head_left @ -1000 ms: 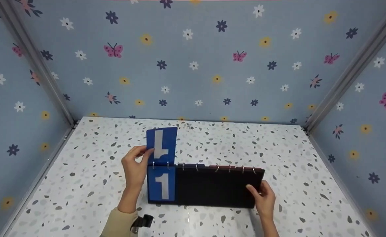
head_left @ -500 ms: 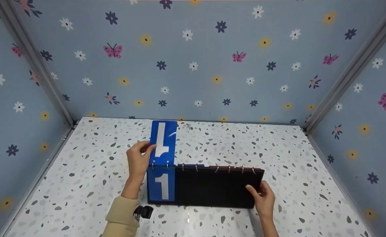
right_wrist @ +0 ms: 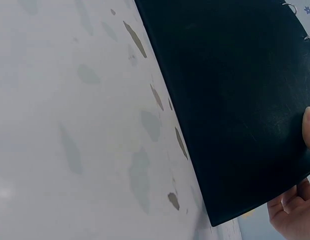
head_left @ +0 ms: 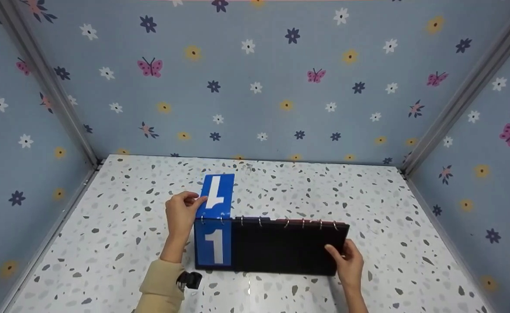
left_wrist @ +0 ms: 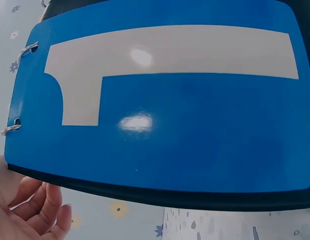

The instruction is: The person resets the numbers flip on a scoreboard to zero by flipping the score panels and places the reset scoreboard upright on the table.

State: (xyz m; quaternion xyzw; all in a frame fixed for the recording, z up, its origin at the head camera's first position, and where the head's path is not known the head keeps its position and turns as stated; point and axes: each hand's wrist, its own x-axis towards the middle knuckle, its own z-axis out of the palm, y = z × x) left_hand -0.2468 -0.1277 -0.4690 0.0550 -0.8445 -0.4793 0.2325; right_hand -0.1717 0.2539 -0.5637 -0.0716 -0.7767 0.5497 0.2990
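A black flip scoreboard (head_left: 287,248) leans on the speckled tabletop, with metal rings along its upper edge. On its left end hangs a blue number card (head_left: 200,243) with a white 1, which fills much of the left wrist view. A second blue card (head_left: 226,195), its 1 upside down, is flipped up over the rings and slants back. My left hand (head_left: 180,217) pinches this flipped card by its left edge, thumb in front. My right hand (head_left: 351,265) grips the scoreboard's right edge; in the right wrist view its thumb (right_wrist: 309,127) lies on the black face.
The white speckled table (head_left: 411,243) extends around the scoreboard. Blue panels with flowers and butterflies, such as the back wall (head_left: 255,100), stand behind and at both sides. Dark blue and reddish card edges (head_left: 311,221) show behind the scoreboard's top.
The flipped blue card first rose upright, then tipped back, away from me, and looks shorter. My left hand moved slightly right with it. My right hand and the scoreboard stayed put.
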